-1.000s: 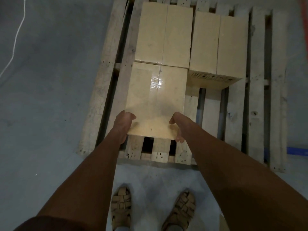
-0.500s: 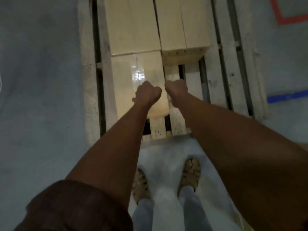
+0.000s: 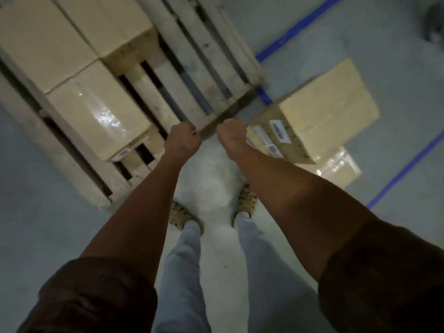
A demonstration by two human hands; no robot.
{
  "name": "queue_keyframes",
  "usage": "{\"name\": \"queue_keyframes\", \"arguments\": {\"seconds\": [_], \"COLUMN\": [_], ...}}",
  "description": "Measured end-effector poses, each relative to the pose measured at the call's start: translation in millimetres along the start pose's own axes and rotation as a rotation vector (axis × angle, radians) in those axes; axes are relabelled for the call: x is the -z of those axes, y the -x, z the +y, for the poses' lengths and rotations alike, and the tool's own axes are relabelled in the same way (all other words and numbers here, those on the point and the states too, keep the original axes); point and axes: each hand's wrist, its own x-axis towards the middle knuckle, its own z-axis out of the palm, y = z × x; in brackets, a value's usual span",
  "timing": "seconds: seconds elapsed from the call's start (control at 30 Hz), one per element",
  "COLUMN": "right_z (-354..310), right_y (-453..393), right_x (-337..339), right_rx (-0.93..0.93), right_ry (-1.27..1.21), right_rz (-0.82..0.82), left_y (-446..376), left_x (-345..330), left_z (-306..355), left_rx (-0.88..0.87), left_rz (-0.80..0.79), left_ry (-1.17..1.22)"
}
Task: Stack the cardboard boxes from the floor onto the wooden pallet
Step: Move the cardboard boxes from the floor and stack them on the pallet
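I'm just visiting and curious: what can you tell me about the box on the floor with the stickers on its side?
The cardboard box is plain tan, closed, with white barcode labels on its near side. It sits on top of another box on the grey floor, right of the pallet. No hand touches it.

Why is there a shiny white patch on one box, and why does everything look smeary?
Head view: the shiny patch is light glaring off clear tape on the nearest box on the pallet; another glare patch shows on the lower floor box. The smeariness is motion blur, strongest on the wooden pallet slats. Corners look dim, and the wide lens bends straight edges.
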Motion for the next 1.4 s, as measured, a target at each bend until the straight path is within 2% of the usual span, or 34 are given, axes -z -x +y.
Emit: {"name": "queue_keyframes", "arguments": {"seconds": [0.13,0.3,0.4,0.53,0.67,0.8,0.97,1.07,1.2,1.4], "right_z": [56,151,164,196,221,230,239,245,246,193], "right_y": [8,-18,-9,-52,-97,-124,-137,-140,-137,-127], "right_x": [71,131,177,203,208,196,178,176,186,197], "right_rx": [-0.039,-0.194,-0.315,-0.361,-0.411,-0.313,-0.27,-0.276,-0.291,-0.053], "right_ry": [-0.131,-0.413,-0.55,-0.667,-0.75,-0.873,-0.958,-0.987,-0.849,-0.735], "right_rz": [0.106,0.2,0.253,0.384,0.359,0.229,0.208,0.269,0.365,0.431], "left_y": [24,32,22,-16,-55,-89,-104,-101,-84,-73], "left_x": [-34,-75,-101,-143,-181,-195,-203,-202,-196,-143], "left_z": [85,173,211,239,254,248,234,227,221,209], "left_rx": [-0.127,-0.263,-0.243,-0.163,-0.164,-0.134,0.004,-0.025,-0.039,-0.129], "left_rz": [-0.061,-0.15,-0.177,-0.174,-0.059,0.051,-0.116,-0.106,-0.071,0.134], "left_ry": [0.033,-0.089,-0.084,0.019,0.077,0.052,0.259,0.26,0.184,0.15]}}
